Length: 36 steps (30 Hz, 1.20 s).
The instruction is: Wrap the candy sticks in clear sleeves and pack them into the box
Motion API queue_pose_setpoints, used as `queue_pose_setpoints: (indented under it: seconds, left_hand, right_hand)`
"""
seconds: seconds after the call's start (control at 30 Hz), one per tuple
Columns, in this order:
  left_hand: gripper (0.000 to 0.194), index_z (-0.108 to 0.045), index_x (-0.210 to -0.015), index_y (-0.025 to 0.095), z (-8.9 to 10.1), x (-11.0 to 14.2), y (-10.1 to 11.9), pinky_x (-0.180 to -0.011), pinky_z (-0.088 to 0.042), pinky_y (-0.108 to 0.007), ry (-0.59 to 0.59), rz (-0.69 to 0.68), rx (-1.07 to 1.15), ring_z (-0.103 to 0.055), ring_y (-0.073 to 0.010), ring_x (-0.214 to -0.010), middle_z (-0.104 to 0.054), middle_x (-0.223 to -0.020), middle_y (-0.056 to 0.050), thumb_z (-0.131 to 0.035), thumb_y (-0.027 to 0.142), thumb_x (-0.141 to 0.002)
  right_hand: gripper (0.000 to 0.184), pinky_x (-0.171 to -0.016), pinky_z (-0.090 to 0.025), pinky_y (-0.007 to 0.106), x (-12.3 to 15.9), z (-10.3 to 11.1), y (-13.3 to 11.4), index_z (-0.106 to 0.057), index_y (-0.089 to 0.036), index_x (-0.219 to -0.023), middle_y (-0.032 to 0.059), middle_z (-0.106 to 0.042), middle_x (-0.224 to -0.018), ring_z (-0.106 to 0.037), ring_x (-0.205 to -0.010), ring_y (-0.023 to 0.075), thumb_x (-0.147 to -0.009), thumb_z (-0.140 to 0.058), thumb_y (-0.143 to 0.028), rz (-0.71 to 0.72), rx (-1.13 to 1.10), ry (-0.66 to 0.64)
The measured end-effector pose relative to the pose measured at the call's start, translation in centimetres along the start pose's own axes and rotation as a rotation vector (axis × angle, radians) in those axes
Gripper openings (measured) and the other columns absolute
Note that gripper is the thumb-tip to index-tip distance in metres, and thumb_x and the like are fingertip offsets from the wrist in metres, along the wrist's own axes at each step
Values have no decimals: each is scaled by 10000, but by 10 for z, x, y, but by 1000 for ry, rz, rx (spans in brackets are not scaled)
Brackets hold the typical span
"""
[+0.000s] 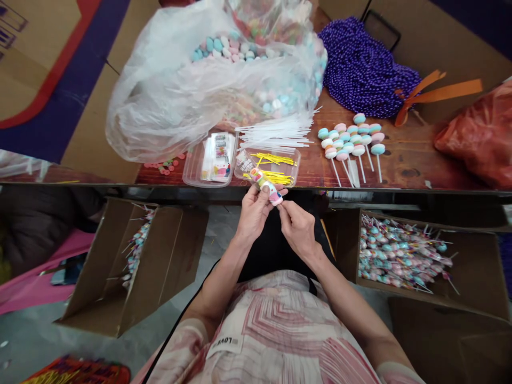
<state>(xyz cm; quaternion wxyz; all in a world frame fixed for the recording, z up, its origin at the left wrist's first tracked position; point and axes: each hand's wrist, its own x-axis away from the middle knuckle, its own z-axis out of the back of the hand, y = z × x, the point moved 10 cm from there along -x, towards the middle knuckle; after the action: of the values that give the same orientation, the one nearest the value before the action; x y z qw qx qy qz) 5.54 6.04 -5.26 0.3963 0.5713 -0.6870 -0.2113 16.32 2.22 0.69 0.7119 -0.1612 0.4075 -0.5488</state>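
Note:
My left hand [253, 213] is closed around a small clear printed bag of candy [267, 186], held tilted just above the table's front edge. Colourful pieces show through the film, and the bag's top end leans up to the left. At the lower end, the fingertips of my right hand [298, 226] are pinched together against it; whether they grip the film or a stick is hidden. Right behind the bag is a clear plastic tray [294, 166] with yellow twist ties [276, 159]. Another tray [190, 165] beside it holds printed bags [220, 154].
White sticks [276, 132] lie behind the trays, before a large plastic bag [160, 101] of candies. Marshmallow lollipops [352, 140] lie to the right, near purple cord [364, 69] and a red bag [480, 138]. Below stand cardboard boxes [168, 250] [476, 266] containing wrapped lollipops.

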Motion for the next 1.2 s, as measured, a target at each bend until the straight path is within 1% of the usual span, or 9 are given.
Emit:
queue_pose_setpoints:
  seconds: [0.17, 0.33, 0.43, 0.57, 0.73, 0.9, 1.0, 1.1, 1.2]
  left_hand:
    - [402, -655, -932, 178, 7, -2, 6, -923, -577, -397, 58, -29, 13, -757, -263, -982, -776, -913, -71, -823, 488, -738]
    - [482, -646, -896, 156, 13, -5, 8, -876, -593, -392, 58, -3, -55, -769, -255, -886, -775, -876, -66, -861, 521, -665]
    - [507, -641, -914, 147, 15, -6, 7, -844, -598, -392, 28, 47, -98, -770, -261, -868, -779, -893, -79, -876, 509, -647]
    - [495, -644, -926, 143, 18, -8, 5, -862, -591, -396, -30, 125, -117, -768, -258, -874, -786, -915, -99, -879, 485, -657]
    - [451, -669, -946, 129, 23, -8, 2, -837, -586, -359, -108, 237, -131, -762, -231, -849, -791, -964, -129, -868, 445, -695]
    - [450, -691, -968, 118, 26, -9, 3, -798, -581, -318, -169, 303, -170, -755, -206, -819, -790, -980, -150, -864, 438, -705]
    - [451, -690, -976, 122, 25, -9, 5, -832, -577, -342, -174, 277, -172, -758, -224, -862, -788, -994, -148, -868, 431, -700]
    - [451, -681, -978, 126, 21, -8, 4, -899, -562, -384, -152, 218, -140, -756, -254, -944, -785, -1012, -144, -861, 437, -708]
    - [455, -678, -973, 125, 16, -5, -3, -948, -543, -411, -129, 192, -107, -750, -264, -978, -782, -1026, -145, -869, 432, -697]
  right_hand:
    - [141, -595, -447, 237, 3, 7, 8, -658, -192, -1002, 6, -658, -729, -581, -572, 117, -979, -533, -253, -104, -139, 62]
    - [174, -622, -458, 232, -1, 6, 12, -685, -188, -1030, 10, -684, -762, -595, -591, 115, -981, -540, -270, -104, -191, -5]
    - [187, -650, -462, 231, -5, 6, 13, -702, -180, -1027, 23, -697, -781, -622, -629, 123, -985, -541, -265, -75, -191, -64]
    - [191, -640, -454, 236, -8, 5, 14, -710, -183, -1016, 27, -699, -775, -621, -631, 130, -986, -542, -268, -58, -189, -136]
    - [179, -616, -424, 230, -11, 5, 13, -710, -194, -971, 12, -682, -739, -593, -601, 120, -984, -546, -267, -54, -182, -205]
    - [177, -594, -398, 231, -12, 1, 12, -708, -198, -952, -6, -646, -687, -560, -566, 114, -980, -546, -264, -68, -165, -271]
    - [165, -597, -401, 230, -12, 2, 10, -702, -196, -946, -2, -655, -698, -562, -566, 114, -974, -549, -249, -66, -149, -236]
    - [153, -609, -416, 231, -9, 2, 9, -694, -190, -957, 12, -682, -732, -586, -587, 121, -972, -549, -236, -66, -129, -146]
    - [183, -629, -434, 238, -4, -2, 9, -680, -189, -934, 32, -698, -761, -617, -629, 135, -985, -520, -260, -76, -97, -69]
